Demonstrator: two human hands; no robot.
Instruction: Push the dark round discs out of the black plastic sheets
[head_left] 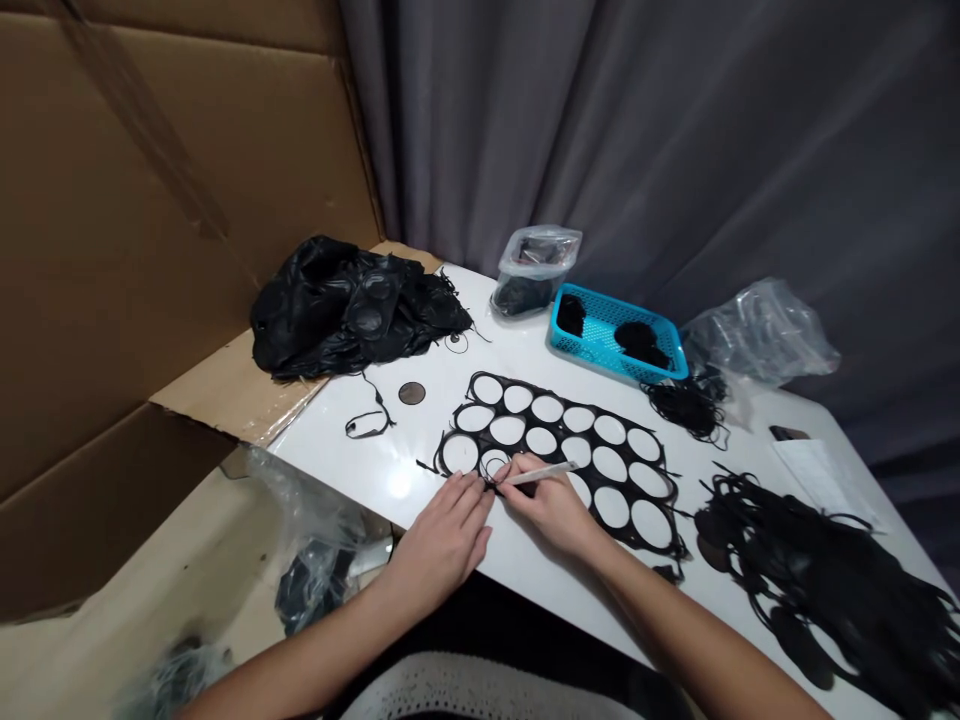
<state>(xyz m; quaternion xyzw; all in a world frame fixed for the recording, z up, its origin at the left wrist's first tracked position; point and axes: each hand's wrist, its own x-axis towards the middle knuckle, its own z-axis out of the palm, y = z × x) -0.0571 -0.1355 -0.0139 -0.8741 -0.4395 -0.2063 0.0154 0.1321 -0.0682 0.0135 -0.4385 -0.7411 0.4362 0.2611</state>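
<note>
A black sheet with rows of round holes [559, 428] lies on the white table, and the table's white surface shows through the holes. Flat on its near edge rest the outstretched fingers of my left hand [444, 532]. My right hand [551, 505] is closed around a slim, pale, pen-like tool [546, 472], its lower end close to my left fingertips. Whether it is a pen or tweezers I cannot make out. A thin dark loop [495, 468] shows at the hole just beyond the fingertips. My right forearm and hand hide some of the near holes.
At the back stand a blue basket [592, 355] with black pieces and a clear zip bag [534, 262]. A black heap [360, 310] lies far left, a dark disc [412, 393] nearer. Black strapped pieces [832, 590] pile up right. A cardboard wall [172, 150] rises left.
</note>
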